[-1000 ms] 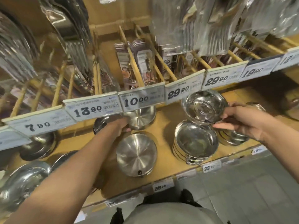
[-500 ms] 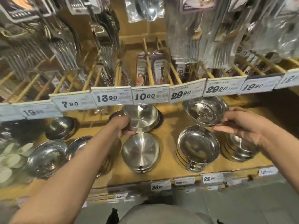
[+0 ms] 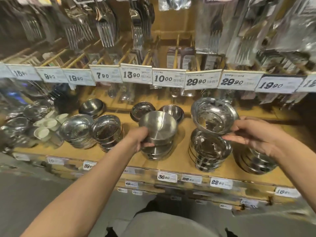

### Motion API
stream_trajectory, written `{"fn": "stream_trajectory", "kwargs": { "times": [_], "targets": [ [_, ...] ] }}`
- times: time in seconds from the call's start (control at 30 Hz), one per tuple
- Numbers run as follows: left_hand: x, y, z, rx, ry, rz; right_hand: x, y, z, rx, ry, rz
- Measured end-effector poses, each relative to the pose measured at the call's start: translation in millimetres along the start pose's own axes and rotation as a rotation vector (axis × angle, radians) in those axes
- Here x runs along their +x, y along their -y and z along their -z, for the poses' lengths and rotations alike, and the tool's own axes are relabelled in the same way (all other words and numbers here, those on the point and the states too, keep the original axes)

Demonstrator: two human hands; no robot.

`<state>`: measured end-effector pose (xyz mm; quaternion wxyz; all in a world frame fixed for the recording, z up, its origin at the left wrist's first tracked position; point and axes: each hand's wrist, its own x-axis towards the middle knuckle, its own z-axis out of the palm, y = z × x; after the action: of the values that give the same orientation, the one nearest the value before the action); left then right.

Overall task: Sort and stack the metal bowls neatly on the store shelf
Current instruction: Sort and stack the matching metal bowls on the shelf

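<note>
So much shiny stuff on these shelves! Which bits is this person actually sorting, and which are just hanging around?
In the job:
left hand gripping a brushed bowl
right hand holding a shiny bowl
bowl stack beneath

Just there:
hanging forks
price tags
white dishes

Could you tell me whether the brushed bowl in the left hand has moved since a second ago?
Yes. The brushed bowl came forward from the shelf's back onto the front stack.

Brushed metal bowl (image 3: 158, 126), inverted, held just above an inverted stack (image 3: 156, 151) at shelf (image 3: 119, 156) centre. Polished flared bowl (image 3: 213, 117), tilted, mouth toward viewer, held above an upright nested stack (image 3: 209, 151). Further bowl stacks stand left (image 3: 77, 130) and right (image 3: 254, 161).
</note>
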<state>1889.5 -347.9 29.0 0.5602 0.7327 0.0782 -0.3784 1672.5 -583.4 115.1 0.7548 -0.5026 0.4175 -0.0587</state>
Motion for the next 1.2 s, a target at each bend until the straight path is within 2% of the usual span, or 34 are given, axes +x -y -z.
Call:
{"fn": "stream_trajectory", "kwargs": {
  "times": [0.37, 0.7, 0.87, 0.97, 1.1, 1.2],
  "targets": [
    [-18.4, 23.1, -9.6, -0.010, -0.151, -0.019, -8.7, -16.7, 9.9, 0.009, 0.042, 0.008],
    [-33.8, 35.9, 2.0, 0.083, -0.055, 0.033, -17.8, -36.5, -5.0, -0.012, 0.113, 0.041],
    [-45.7, 16.0, 30.5, 0.221, -0.215, -0.086, -15.6, -36.0, -28.8, -0.042, 0.205, 0.012],
    [-63.3, -7.8, 47.7, 0.134, -0.125, -0.212, -11.3, -36.2, -57.5, -0.083, 0.227, -0.015],
    [-94.5, -33.1, 68.3, 0.017, 0.161, -0.200, -9.6, -34.1, -115.7, -0.090, 0.265, -0.023],
    [-98.8, -35.1, 95.0, -0.021, 0.165, -0.204, -10.8, -32.8, -166.9, -0.107, 0.352, -0.035]
  ]
}}
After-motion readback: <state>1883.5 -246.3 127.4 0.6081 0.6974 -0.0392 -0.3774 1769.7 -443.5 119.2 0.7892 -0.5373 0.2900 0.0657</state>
